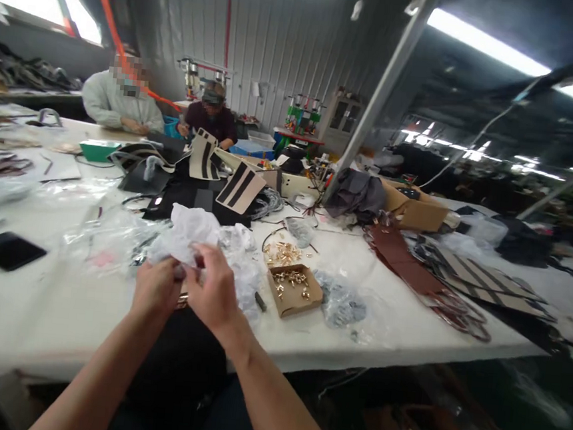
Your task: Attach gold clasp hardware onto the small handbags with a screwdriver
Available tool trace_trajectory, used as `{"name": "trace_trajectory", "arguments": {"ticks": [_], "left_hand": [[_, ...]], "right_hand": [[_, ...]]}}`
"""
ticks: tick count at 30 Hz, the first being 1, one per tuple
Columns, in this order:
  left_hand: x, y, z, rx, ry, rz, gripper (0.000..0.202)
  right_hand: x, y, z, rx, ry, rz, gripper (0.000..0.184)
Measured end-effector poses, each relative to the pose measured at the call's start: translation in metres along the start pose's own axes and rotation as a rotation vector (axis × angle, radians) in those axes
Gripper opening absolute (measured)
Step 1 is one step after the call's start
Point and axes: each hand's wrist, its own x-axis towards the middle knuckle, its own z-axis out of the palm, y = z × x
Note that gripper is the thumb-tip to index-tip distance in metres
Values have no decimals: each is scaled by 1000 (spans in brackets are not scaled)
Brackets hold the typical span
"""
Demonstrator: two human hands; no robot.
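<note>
Both my hands are raised together over the near edge of the white table (57, 315). My left hand (156, 285) and my right hand (214, 287) are closed, pinching a crumpled piece of white tissue paper (187, 232) between them. A small gold metal part (182, 300) shows just below my left hand. A black piece of material (179, 346) lies under my wrists at the table edge. To the right stands a small open cardboard box (294, 289) with several gold metal fittings in it, and more gold fittings (283, 251) lie loose behind it.
Clear plastic bags (104, 239) lie to the left and right of my hands. A black flat pouch (6, 249) rests at the left. Striped beige-and-black panels (241, 187), brown leather pieces (403, 259) and a cardboard box (415, 209) crowd the far side. Two other people sit working at the back left.
</note>
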Motion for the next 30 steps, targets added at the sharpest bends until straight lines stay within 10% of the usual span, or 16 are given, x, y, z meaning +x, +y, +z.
{"name": "trace_trajectory", "arguments": {"ticks": [5,8,11,14,19,24,30], "left_hand": [[27,21,-54,-58,258,5,40],[34,17,-83,-87,267,8,45],[32,1,-96,-65,288,-60,42],[25,-13,-96,-14,270,-100,41],[12,-14,-87,15,193,-69,37],[7,-9,-93,61,115,-39,37],[-13,-23,-85,186,-36,-59,31]], "right_hand": [[11,59,-59,-205,25,293,35],[13,90,-90,-478,-207,399,76],[-4,99,-94,-536,-463,375,123],[-24,101,-80,-526,-479,323,103],[-29,112,-82,-397,-93,258,34],[-23,122,-115,-105,561,643,53],[-22,98,-106,75,820,644,56]]}}
